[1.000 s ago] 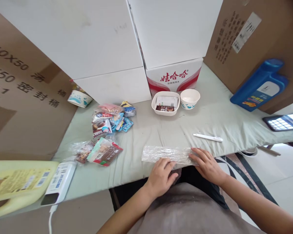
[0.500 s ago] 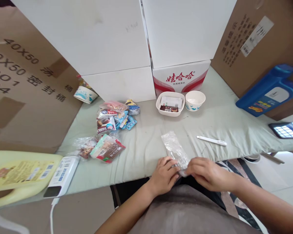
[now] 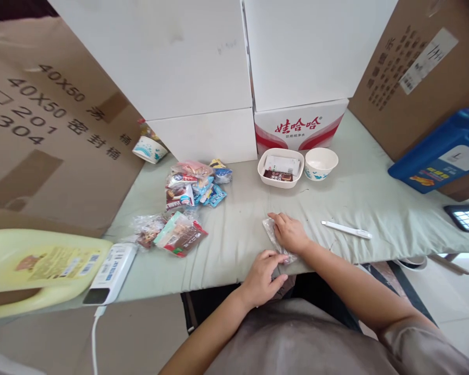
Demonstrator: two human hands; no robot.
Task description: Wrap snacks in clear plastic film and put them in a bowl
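Plastic wrapper (image 3: 271, 234), clear and crinkled, lies at the near edge of the cloth-covered table (image 3: 238, 229), mostly hidden under the hands. Left hand (image 3: 262, 278): fingertips at the wrapper's near end, thumb spread away from the forefinger. Right hand (image 3: 291, 233): laid palm down over the wrapper's middle and far end; its underside is hidden, so whether it grips cannot be told. The hands are near each other but apart. At left, a yellow jug (image 3: 54, 265) is cut off by the picture's edge; beside it stands a white device (image 3: 113, 268) whose cable runs out below. A white pen (image 3: 346, 229) lies right of the hands. At far right a phone (image 3: 467, 217) and a blue bottle (image 3: 441, 151) are both cut off. Snack packets (image 3: 182, 234) lie in a heap at left, their number hard to make out. Farther back, a bowl (image 3: 280, 182) holds two packets, with a paper cup (image 3: 321, 164) just beside it. White boxes (image 3: 199, 57) behind are cut off at the top.
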